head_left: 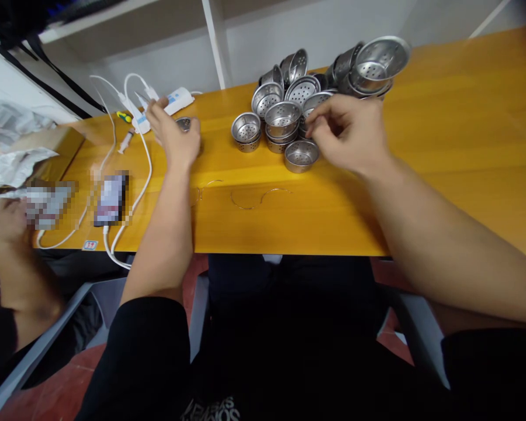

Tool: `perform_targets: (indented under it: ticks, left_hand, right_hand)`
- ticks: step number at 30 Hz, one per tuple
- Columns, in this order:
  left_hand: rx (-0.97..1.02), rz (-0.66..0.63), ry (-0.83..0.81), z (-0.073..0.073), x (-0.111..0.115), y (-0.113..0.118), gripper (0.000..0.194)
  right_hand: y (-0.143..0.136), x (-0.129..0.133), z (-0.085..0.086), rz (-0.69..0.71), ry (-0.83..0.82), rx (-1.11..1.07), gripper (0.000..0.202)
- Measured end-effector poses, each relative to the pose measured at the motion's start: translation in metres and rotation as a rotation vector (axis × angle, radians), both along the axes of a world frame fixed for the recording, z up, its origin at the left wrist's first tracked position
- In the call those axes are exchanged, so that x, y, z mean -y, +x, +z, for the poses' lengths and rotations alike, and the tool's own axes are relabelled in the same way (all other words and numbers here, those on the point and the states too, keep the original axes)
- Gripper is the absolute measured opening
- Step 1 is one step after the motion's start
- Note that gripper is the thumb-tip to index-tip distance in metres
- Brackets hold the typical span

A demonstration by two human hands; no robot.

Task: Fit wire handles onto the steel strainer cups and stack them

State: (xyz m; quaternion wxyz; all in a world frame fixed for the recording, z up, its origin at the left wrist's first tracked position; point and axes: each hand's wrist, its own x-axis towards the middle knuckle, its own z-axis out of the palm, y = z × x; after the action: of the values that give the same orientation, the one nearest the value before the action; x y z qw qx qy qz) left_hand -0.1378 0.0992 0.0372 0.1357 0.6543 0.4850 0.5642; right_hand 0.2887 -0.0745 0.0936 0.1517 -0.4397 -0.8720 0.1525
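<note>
My left hand point(173, 137) is at the left of the table, its fingers apart around a small metal cup point(184, 124) that it partly hides. My right hand point(353, 131) is closed in a pinch over the front of a group of perforated metal cups point(283, 117); anything between its fingertips is too small to make out. Just below those fingertips sits a single cup point(301, 156). Left of the group stands a short stack point(246, 130). Thin bent wires point(243, 206) lie on the table nearer to me.
Taller stacked cups point(379, 64) stand at the back right. On the left are a phone point(110, 200) with white cables, a power strip point(179, 100), a small syringe point(126, 142) and a cardboard box point(68, 149). Another person's hand point(6, 222) holds a clear bag at far left.
</note>
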Motion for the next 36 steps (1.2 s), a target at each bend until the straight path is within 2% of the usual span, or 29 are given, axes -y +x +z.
perform_targets:
  ticks: [3, 5, 8, 10, 11, 12, 14, 17, 19, 21, 24, 28, 30, 32, 36]
  left_hand:
    - [0.069, 0.157, -0.143, -0.014, -0.027, -0.035, 0.115]
    - [0.043, 0.241, -0.208, -0.025, -0.042, -0.046, 0.126]
    - [0.052, 0.288, -0.205, -0.033, -0.05, -0.039, 0.139]
    - [0.022, 0.317, -0.065, -0.03, -0.042, -0.023, 0.144]
    - [-0.033, 0.32, 0.034, -0.026, -0.035, -0.014, 0.141]
    - [-0.096, 0.294, 0.127, -0.02, -0.026, -0.005, 0.133]
    - [-0.204, 0.163, 0.242, -0.006, -0.004, 0.015, 0.113]
    - [-0.207, -0.068, 0.139, 0.009, 0.028, 0.046, 0.073]
    - [-0.171, -0.241, 0.128, 0.012, 0.044, 0.067, 0.064]
    - [-0.157, -0.383, 0.11, 0.008, 0.057, 0.085, 0.068]
    - [-0.198, -0.584, -0.008, -0.001, 0.07, 0.102, 0.078]
    - [-0.273, -0.748, -0.066, -0.008, 0.083, 0.114, 0.115]
    - [-0.322, -0.782, -0.062, -0.009, 0.085, 0.116, 0.122]
    - [-0.348, -0.783, -0.067, -0.011, 0.083, 0.118, 0.119]
    - [-0.266, -0.734, -0.074, -0.019, 0.073, 0.12, 0.134]
  right_hand:
    - [0.001, 0.002, 0.0, -0.006, 0.0, -0.014, 0.057]
    - [0.007, 0.0, 0.0, -0.019, -0.002, -0.024, 0.052]
    - [0.016, -0.006, -0.004, -0.074, -0.01, -0.046, 0.036]
    - [0.021, -0.011, -0.009, -0.081, -0.022, -0.023, 0.027]
    - [0.022, -0.013, -0.012, -0.076, -0.027, 0.007, 0.024]
    - [0.024, -0.016, -0.015, -0.064, -0.031, 0.044, 0.022]
    - [0.027, -0.021, -0.021, -0.035, -0.031, 0.107, 0.019]
    - [0.029, -0.025, -0.027, 0.007, 0.002, 0.139, 0.016]
    - [0.026, -0.023, -0.029, 0.015, 0.022, 0.123, 0.02]
    - [0.02, -0.018, -0.026, 0.039, 0.035, 0.059, 0.025]
    - [0.008, -0.007, -0.021, 0.112, 0.069, -0.12, 0.034]
    - [-0.004, 0.002, -0.018, 0.125, 0.061, -0.235, 0.041]
    - [-0.007, 0.004, -0.019, 0.118, 0.05, -0.247, 0.045]
    - [-0.008, 0.006, -0.018, 0.099, 0.037, -0.254, 0.048]
    - [-0.008, 0.011, -0.011, -0.046, 0.018, -0.265, 0.05]
